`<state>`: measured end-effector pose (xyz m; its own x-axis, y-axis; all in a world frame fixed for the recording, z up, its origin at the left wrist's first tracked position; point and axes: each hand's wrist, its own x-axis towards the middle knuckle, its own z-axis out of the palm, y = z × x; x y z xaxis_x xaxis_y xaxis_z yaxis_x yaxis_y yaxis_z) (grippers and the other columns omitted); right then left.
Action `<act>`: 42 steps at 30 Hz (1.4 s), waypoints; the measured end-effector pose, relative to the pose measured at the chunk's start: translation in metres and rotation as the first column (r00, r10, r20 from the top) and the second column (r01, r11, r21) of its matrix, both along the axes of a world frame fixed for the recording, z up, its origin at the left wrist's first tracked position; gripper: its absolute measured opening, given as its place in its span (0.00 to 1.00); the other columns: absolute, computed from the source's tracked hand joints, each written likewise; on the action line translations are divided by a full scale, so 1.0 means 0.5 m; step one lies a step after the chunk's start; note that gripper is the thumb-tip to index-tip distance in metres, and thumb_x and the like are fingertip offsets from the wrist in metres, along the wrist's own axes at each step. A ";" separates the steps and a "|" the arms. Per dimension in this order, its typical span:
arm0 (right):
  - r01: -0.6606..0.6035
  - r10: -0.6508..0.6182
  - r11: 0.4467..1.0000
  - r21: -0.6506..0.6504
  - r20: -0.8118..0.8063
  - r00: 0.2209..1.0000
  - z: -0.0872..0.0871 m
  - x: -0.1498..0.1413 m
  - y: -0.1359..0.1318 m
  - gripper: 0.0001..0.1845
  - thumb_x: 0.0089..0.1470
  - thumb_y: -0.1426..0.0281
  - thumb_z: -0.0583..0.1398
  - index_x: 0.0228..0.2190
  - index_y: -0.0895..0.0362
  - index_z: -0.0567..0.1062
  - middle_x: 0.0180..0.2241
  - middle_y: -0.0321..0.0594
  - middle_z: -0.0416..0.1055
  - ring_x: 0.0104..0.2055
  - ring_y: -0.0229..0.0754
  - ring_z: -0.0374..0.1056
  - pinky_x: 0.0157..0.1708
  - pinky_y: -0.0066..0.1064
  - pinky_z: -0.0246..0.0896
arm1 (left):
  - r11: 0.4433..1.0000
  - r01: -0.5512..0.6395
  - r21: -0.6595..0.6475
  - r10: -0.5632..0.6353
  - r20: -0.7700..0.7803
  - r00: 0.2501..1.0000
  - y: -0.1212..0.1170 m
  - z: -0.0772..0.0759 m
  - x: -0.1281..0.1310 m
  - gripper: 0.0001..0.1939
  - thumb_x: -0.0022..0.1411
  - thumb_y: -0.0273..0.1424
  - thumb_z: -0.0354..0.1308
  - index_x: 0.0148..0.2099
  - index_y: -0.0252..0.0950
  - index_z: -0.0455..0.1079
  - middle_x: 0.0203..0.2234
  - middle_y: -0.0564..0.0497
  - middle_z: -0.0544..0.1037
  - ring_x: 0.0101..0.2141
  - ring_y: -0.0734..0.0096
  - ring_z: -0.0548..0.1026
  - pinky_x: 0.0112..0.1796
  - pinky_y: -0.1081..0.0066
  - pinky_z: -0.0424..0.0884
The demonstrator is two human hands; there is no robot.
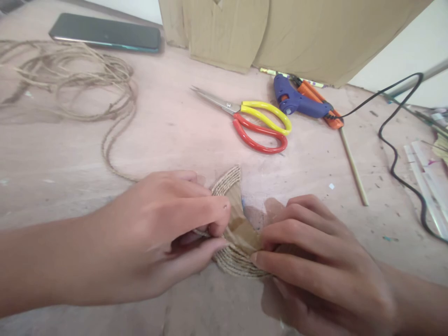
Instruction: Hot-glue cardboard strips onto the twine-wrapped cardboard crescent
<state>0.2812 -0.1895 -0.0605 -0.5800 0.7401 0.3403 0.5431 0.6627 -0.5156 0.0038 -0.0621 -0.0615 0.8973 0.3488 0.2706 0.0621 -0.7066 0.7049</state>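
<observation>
A curved, crescent-like piece of brown cardboard lies under both hands, rows of jute twine laid along its outer edge. My left hand pinches the twine against the inner side of these rows, thumb and forefinger together. From behind that hand the strand runs back to a loose heap of twine at the upper left. My right hand grips the right end of the cardboard piece, fingers on top; its thumb is partly hidden below.
Scissors with yellow and red handles lie beyond the hands. Further right are a blue glue gun with a black cord, an orange tool, a thin stick and clear glue sticks. A phone and cardboard sheets stand behind.
</observation>
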 end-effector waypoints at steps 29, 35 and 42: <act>-0.032 0.032 0.999 0.015 0.030 0.999 0.002 -0.002 -0.007 0.16 0.64 0.80 0.65 0.52 0.60 0.80 0.45 0.43 0.84 0.50 0.48 0.73 0.57 0.47 0.66 | 0.989 0.049 0.142 -0.050 0.006 0.999 0.012 -0.005 0.001 0.14 0.84 0.27 0.57 0.40 0.42 0.69 0.27 0.60 0.76 0.28 0.70 0.71 0.43 0.63 0.70; -0.071 0.067 0.997 0.038 0.090 0.994 -0.002 0.007 -0.004 0.09 0.73 0.75 0.63 0.52 0.57 0.80 0.47 0.43 0.83 0.52 0.49 0.73 0.59 0.49 0.65 | 0.991 0.052 0.123 -0.051 -0.012 0.999 0.012 -0.003 0.004 0.14 0.85 0.27 0.56 0.41 0.42 0.71 0.27 0.60 0.77 0.29 0.69 0.72 0.46 0.62 0.70; -0.047 0.046 0.999 0.009 0.050 0.998 0.003 -0.001 0.000 0.17 0.66 0.79 0.63 0.54 0.60 0.79 0.47 0.43 0.84 0.50 0.48 0.74 0.57 0.47 0.67 | 0.996 0.045 0.078 -0.045 -0.004 0.999 0.009 -0.003 0.003 0.15 0.83 0.25 0.60 0.38 0.41 0.66 0.26 0.61 0.74 0.28 0.72 0.71 0.44 0.65 0.70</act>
